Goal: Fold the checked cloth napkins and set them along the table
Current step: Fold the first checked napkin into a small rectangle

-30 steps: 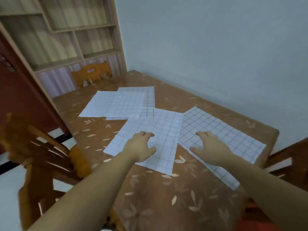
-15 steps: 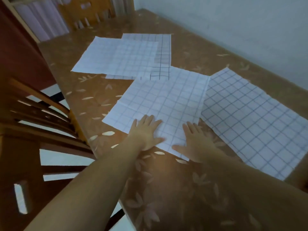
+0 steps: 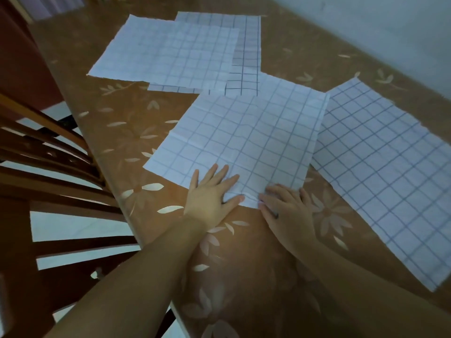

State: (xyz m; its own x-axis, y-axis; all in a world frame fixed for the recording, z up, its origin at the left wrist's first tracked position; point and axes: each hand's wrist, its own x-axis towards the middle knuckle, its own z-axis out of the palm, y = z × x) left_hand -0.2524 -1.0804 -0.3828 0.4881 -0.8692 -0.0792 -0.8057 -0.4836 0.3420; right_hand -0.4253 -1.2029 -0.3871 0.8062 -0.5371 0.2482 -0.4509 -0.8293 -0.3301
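Several white cloth napkins with thin blue checks lie flat and unfolded on the brown flower-patterned table [image 3: 127, 132]. The middle napkin [image 3: 244, 137] is nearest me. My left hand [image 3: 210, 193] rests flat on its near edge, fingers spread. My right hand [image 3: 288, 211] is at its near corner, fingers curled and pinching the cloth edge. A larger napkin [image 3: 390, 167] lies to the right, its edge tucked under the middle one. At the far side, one napkin [image 3: 166, 52] overlaps another [image 3: 246, 57].
A wooden slat-backed chair [image 3: 48, 152] stands against the table's left edge, with pale floor showing through it. A pale wall [image 3: 390, 20] runs along the table's far right side. Bare tablecloth lies between me and the napkins.
The view has dropped and closed in on the table. Both hands slid back to the middle napkin's near edge. My right hand went from flat to curled on the corner.
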